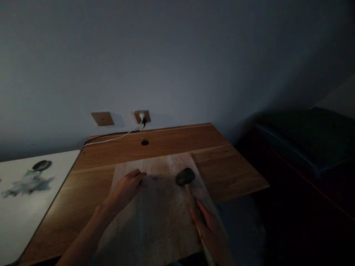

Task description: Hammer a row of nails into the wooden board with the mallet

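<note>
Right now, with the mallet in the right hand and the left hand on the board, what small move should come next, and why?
Probably lift the mallet slightly and line it up over the small dark item. The right hand grips the handle, the head rests on the board beside that item, and the left hand has fingertips next to it.

A dim room with a plain grey wall (177, 55) behind a wooden desk (227, 166). A small round hole (144, 142) is cut into the desk near its far edge. Two brown wall plates sit just above the desk: the left plate (102, 118) is bare, and the right outlet (142, 116) holds a white plug (142, 117). From it a white cable (113, 138) runs left along the back of the desk. To the left, just beside the desk, stands a white table (24, 214) bearing a blurred, dark, greyish object (29, 181). On the right, in deep shadow, lies a dark cushioned surface (305, 144).
</note>
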The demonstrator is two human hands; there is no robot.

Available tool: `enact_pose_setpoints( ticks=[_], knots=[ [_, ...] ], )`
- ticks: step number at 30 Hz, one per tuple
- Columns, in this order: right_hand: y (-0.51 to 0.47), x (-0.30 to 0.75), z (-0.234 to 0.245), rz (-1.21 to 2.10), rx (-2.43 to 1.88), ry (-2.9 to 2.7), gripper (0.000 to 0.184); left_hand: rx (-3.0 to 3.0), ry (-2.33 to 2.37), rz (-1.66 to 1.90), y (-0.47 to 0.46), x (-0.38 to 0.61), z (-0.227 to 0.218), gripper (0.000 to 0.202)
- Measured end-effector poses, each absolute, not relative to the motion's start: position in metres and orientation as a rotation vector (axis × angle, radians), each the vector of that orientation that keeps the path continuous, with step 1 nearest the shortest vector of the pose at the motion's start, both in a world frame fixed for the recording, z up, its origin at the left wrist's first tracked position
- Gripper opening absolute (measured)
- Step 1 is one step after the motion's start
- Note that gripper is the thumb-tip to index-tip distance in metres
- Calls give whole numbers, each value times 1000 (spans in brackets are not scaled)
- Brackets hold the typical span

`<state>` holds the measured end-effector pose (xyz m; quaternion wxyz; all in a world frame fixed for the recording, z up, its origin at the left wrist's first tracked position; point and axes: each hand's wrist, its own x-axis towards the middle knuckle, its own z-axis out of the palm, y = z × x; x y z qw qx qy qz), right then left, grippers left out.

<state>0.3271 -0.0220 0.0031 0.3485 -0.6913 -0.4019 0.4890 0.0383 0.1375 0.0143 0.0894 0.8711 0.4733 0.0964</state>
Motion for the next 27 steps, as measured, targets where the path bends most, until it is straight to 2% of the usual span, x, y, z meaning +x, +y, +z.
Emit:
enact_pose_setpoints(
  ticks=[4,10,15,20,27],
  knots=[
    [-20,326,0,1329,-1720,-1173,69,2636,1313,387,126,43,1,41],
    [-18,326,0,1332,-1740,-1112,68,2619,1218,489,124,70,-6,37],
    [-17,326,6,1362,-1715,-1157,68,2523,1238,563,129,68,-8,55],
    [-17,325,4,1304,-1728,-1108,67,2483,1326,437,125,70,0,39],
    [-18,325,4,1300,-1718,-1099,64,2625,1238,348,109,86,-9,46]
  ],
)
